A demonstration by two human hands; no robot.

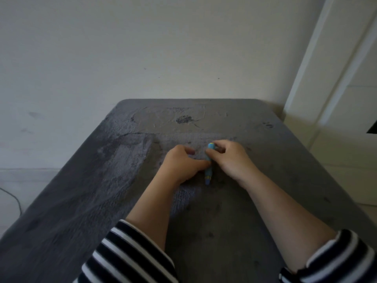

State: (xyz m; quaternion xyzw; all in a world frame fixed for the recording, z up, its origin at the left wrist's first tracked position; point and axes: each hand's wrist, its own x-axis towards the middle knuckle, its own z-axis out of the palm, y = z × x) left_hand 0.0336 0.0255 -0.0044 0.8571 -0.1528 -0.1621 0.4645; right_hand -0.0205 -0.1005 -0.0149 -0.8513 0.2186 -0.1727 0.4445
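A small blue crayon-like stick (209,172) with yellow bands lies lengthwise on a dark grey plush cover (102,190). My right hand (230,158) pinches its far end between thumb and fingers. My left hand (181,162) lies beside it on the cover with curled fingers, its thumb touching the middle of the stick. Both forearms come from black-and-white striped sleeves at the bottom of the view.
The grey cover spans a surface that ends at a pale wall (142,48). A white door or cabinet panel (342,99) stands to the right. A thin cable (14,199) lies on the floor at the left.
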